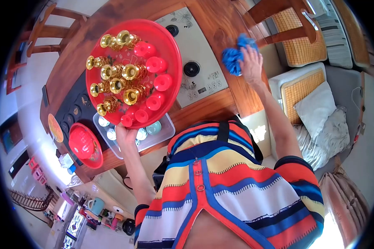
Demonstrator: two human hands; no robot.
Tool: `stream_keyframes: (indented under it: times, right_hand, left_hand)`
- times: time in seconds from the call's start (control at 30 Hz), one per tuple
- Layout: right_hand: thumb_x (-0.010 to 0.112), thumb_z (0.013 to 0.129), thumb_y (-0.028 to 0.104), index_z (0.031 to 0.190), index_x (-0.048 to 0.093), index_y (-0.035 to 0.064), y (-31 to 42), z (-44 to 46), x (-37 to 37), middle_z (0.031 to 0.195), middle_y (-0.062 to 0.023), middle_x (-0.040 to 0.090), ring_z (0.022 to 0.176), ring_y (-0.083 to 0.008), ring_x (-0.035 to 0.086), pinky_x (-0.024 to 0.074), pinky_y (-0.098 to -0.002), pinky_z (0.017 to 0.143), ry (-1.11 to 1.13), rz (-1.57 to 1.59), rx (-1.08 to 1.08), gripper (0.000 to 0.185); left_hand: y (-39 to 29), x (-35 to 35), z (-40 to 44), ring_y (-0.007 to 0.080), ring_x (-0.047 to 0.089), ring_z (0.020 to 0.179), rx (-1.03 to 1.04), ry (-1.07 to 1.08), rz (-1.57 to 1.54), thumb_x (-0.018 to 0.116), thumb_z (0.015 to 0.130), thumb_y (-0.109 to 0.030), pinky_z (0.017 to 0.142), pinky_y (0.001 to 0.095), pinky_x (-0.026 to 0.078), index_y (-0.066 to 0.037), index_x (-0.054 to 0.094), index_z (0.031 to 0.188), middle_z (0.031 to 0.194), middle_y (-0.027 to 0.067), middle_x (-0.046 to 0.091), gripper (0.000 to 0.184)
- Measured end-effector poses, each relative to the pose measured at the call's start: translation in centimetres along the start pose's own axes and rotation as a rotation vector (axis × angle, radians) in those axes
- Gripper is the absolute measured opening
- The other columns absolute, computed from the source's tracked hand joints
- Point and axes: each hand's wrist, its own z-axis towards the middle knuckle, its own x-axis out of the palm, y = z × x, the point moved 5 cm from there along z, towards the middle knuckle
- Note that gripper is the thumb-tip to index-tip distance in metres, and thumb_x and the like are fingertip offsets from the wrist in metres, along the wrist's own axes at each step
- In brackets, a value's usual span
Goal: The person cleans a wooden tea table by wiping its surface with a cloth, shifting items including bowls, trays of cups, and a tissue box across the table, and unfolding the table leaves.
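My left hand [126, 135] grips the near rim of a round red tray [170, 45], its fingers partly hidden beneath it. Several gold goblet-like cups [130, 72] and several small red cups [163, 82] stand on the tray, which is above the wooden table's left part. My right hand [251, 64] rests on a crumpled blue cloth [233, 58] at the table's right side, with its fingers over the cloth.
An induction-style cooktop panel [203, 54] is set in the wooden table [220, 20]. A clear plastic bin [168, 133] with cups sits under the tray's near edge. Red dishes [85, 145] lie at the left. Wooden chairs [305, 33] stand beyond the table.
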Motion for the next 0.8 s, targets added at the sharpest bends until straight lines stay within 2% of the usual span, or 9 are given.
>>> stream_keyframes:
  times: [0.13,0.2,0.33,0.4,0.43,0.57,0.67,0.77,0.8]
  right_hand:
    - [0.063,0.083,0.023,0.134,0.046,0.0098,0.3,-6.0,0.1,0.143,-0.0160,0.039,0.131,-0.0363,0.036,0.0268,-0.0539,0.107,-0.115,-0.039,0.212,0.055]
    - [0.065,0.080,0.021,0.132,0.046,0.0087,4.2,-9.5,-0.6,0.140,-0.0186,0.040,0.130,-0.0383,0.036,0.0283,-0.0548,0.105,0.001,0.016,0.027,0.057]
    - [0.067,0.074,0.017,0.132,0.048,0.0086,13.4,-9.6,-0.7,0.141,-0.0159,0.040,0.129,-0.0370,0.037,0.0285,-0.0498,0.107,0.205,0.344,-0.386,0.061]
    - [0.069,0.075,0.024,0.128,0.051,0.0088,18.0,-7.1,-0.2,0.136,-0.0132,0.044,0.129,-0.0325,0.038,0.0281,-0.0459,0.108,0.175,0.370,-0.530,0.058]
    - [0.069,0.076,0.026,0.128,0.051,0.0089,19.9,-6.2,0.7,0.136,-0.0122,0.045,0.129,-0.0312,0.038,0.0276,-0.0455,0.108,0.164,0.381,-0.530,0.057]
    - [0.067,0.078,0.029,0.127,0.052,0.0096,25.0,-7.3,1.5,0.136,-0.0104,0.045,0.129,-0.0288,0.037,0.0266,-0.0443,0.109,0.102,0.411,-0.608,0.055]
    - [0.067,0.078,0.029,0.126,0.052,0.0099,22.4,-10.5,0.0,0.136,-0.0103,0.045,0.130,-0.0291,0.037,0.0264,-0.0437,0.109,0.227,0.457,-0.720,0.054]
    - [0.069,0.075,0.026,0.125,0.053,0.0082,15.8,-13.2,-1.8,0.138,-0.0127,0.045,0.132,-0.0314,0.038,0.0286,-0.0458,0.110,0.330,0.419,-0.724,0.056]
    - [0.069,0.074,0.025,0.126,0.053,0.0071,12.2,-13.8,-2.0,0.138,-0.0137,0.045,0.131,-0.0320,0.039,0.0303,-0.0466,0.109,0.256,0.418,-0.678,0.057]
  left_hand:
    - [0.2,-0.3,-0.6,0.0331,0.055,0.117,0.006,-0.036,0.008,0.050,0.083,0.003,0.105,0.0547,0.040,0.000,0.049,0.124,0.124,0.0208,0.057,0.042]
    - [0.3,-0.8,-0.6,0.0357,0.056,0.116,-0.027,-0.001,-0.053,0.050,0.077,0.008,0.104,0.0549,0.042,0.004,0.049,0.123,0.122,0.0220,0.057,0.046]
    - [0.2,-0.9,-1.3,0.0354,0.055,0.116,0.008,0.058,-0.015,0.050,0.078,0.007,0.105,0.0544,0.042,0.006,0.048,0.123,0.122,0.0219,0.057,0.045]
    - [0.3,-0.2,-2.1,0.0349,0.054,0.118,0.015,0.004,-0.011,0.048,0.073,0.010,0.106,0.0548,0.040,0.005,0.047,0.123,0.123,0.0218,0.057,0.050]
    - [0.3,-0.2,-2.5,0.0344,0.052,0.120,0.022,-0.050,-0.013,0.046,0.068,0.012,0.108,0.0553,0.038,0.005,0.047,0.123,0.123,0.0217,0.056,0.056]
    - [0.4,-0.5,-2.9,0.0353,0.051,0.121,-0.011,-0.009,-0.008,0.047,0.068,0.012,0.108,0.0558,0.037,0.006,0.047,0.123,0.125,0.0220,0.055,0.055]
    - [1.0,-0.6,-3.5,0.0356,0.051,0.121,0.018,-0.037,0.074,0.047,0.070,0.011,0.109,0.0551,0.036,0.006,0.047,0.123,0.125,0.0221,0.055,0.054]
    - [2.4,-1.1,-2.7,0.0356,0.052,0.120,-0.056,-0.002,0.074,0.049,0.073,0.009,0.108,0.0537,0.037,0.005,0.047,0.124,0.124,0.0225,0.056,0.051]
    - [3.8,-0.2,-3.4,0.0355,0.053,0.119,-0.055,0.000,0.137,0.050,0.075,0.008,0.108,0.0530,0.038,0.006,0.047,0.124,0.124,0.0226,0.056,0.049]
